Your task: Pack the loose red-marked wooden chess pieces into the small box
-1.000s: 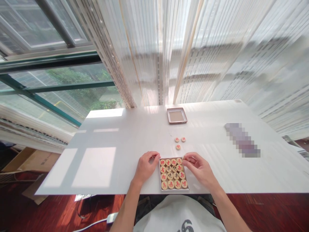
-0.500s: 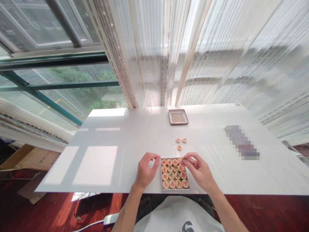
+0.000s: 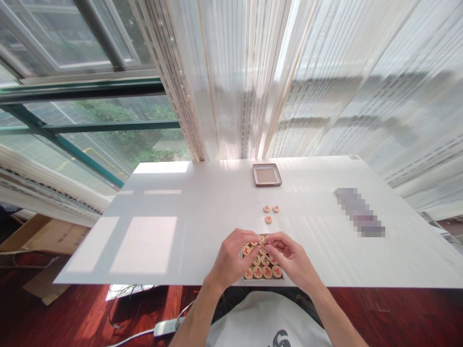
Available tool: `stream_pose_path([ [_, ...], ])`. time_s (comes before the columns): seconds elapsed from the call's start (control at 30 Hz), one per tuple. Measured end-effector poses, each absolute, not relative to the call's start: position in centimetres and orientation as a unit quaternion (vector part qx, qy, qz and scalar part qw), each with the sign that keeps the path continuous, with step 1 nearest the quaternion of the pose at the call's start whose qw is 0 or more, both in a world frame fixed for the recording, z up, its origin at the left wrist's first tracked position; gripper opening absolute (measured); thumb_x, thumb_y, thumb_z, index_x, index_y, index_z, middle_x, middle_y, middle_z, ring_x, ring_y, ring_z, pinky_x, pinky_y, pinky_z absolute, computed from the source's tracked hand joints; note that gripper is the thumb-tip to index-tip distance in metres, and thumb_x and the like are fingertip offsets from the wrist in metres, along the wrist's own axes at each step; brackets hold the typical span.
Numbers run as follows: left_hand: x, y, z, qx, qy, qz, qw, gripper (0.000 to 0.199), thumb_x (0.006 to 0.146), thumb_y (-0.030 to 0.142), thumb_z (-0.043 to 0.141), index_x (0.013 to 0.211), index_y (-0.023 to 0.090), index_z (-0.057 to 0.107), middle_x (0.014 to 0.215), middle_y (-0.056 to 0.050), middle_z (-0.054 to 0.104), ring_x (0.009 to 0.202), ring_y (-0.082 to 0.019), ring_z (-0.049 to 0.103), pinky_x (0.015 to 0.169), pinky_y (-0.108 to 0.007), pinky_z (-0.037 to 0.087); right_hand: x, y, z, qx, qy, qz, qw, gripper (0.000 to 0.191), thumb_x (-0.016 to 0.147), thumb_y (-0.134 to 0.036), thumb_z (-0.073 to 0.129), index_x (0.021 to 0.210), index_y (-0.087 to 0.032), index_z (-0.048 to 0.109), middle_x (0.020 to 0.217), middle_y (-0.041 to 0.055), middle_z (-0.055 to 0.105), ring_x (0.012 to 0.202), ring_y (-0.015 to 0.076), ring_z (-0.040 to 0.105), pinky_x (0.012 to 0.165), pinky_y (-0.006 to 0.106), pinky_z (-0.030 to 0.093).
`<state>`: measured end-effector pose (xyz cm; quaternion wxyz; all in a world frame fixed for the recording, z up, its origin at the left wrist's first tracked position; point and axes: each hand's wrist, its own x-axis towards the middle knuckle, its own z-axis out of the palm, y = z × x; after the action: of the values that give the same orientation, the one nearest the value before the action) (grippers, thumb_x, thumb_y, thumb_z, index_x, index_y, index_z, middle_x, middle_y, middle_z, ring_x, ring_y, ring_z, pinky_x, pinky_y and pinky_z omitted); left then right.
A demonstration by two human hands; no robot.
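A square box of round wooden Chinese chess pieces, with red and black characters, lies at the table's front edge. My left hand reaches over its left side, thumb and fingers closed. From the right, my right hand meets it above the box's far rows. Between the fingertips of both hands is a chess piece; its lower part is partly covered. My hands hide several pieces in the box. Three red-marked chess pieces lie loose on the table just beyond.
Farther back on the white table rests a shallow square lid, its inside facing up. A blurred-out object lies on the right. Sheer curtains and a window stand behind. Below, a power strip is on the floor.
My left hand has moved right, from the box's corner to over its pieces. My right hand has shifted left, and the fingertips of both hands now meet at one piece.
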<state>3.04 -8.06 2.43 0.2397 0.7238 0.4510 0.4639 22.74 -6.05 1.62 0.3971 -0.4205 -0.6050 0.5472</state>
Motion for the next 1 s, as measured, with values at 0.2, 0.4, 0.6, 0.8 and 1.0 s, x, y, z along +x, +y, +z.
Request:
stream_pose_path([
  [0.2, 3.1, -8.6, 2.5, 0.735, 0.455, 0.433, 0.257, 0.021, 0.091, 0.022, 0.065, 0.111, 0.025, 0.068, 0.113, -0.008, 0.071, 0.108, -0.022, 0.066, 0.095, -0.039, 0.057, 22.3, -6.4, 2.2, -0.426, -0.576, 0.589, 0.375, 0.023, 0.091, -0.045, 0.065, 0.101, -0.024, 0.068, 0.102, 0.0053, 0.075, 0.088, 0.0212, 0.071, 0.08, 0.032, 0.057],
  [0.4, 3.2, -9.0, 2.6, 0.746, 0.452, 0.418, 0.255, 0.018, 0.094, 0.021, 0.061, 0.11, 0.025, 0.068, 0.112, -0.006, 0.072, 0.11, -0.021, 0.066, 0.096, -0.038, 0.056, 21.9, -6.6, 2.7, -0.422, -0.585, 0.588, 0.366, 0.023, 0.091, -0.046, 0.064, 0.097, -0.024, 0.069, 0.102, 0.0051, 0.074, 0.093, 0.0225, 0.071, 0.083, 0.032, 0.057],
  [0.6, 3.1, -8.9, 2.2, 0.77, 0.477, 0.38, 0.186, 0.014, 0.093, 0.026, 0.063, 0.106, 0.025, 0.068, 0.104, -0.006, 0.075, 0.098, -0.023, 0.069, 0.087, -0.04, 0.056, 22.3, -6.5, 2.6, -0.45, -0.626, 0.526, 0.361, 0.025, 0.092, -0.048, 0.062, 0.097, -0.025, 0.071, 0.098, 0.0049, 0.075, 0.089, 0.0228, 0.072, 0.082, 0.032, 0.058],
  [0.8, 3.0, -8.7, 1.5, 0.789, 0.501, 0.321, 0.15, 0.009, 0.087, 0.022, 0.07, 0.095, 0.025, 0.068, 0.095, -0.003, 0.075, 0.092, -0.023, 0.067, 0.084, -0.041, 0.051, 24.6, -5.6, 1.4, -0.515, -0.631, 0.439, 0.378, 0.026, 0.092, -0.048, 0.061, 0.098, -0.025, 0.07, 0.098, 0.0059, 0.075, 0.089, 0.0243, 0.071, 0.081, 0.035, 0.058],
  [1.0, 3.4, -8.5, 1.1, 0.799, 0.507, 0.292, 0.139, 0.01, 0.085, 0.019, 0.071, 0.092, 0.025, 0.066, 0.093, -0.002, 0.074, 0.091, -0.023, 0.065, 0.083, -0.041, 0.048, 26.9, -5.2, 0.4, -0.557, -0.613, 0.415, 0.376, 0.023, 0.093, -0.046, 0.061, 0.099, -0.026, 0.069, 0.096, 0.0052, 0.075, 0.087, 0.0245, 0.072, 0.082, 0.037, 0.056],
])
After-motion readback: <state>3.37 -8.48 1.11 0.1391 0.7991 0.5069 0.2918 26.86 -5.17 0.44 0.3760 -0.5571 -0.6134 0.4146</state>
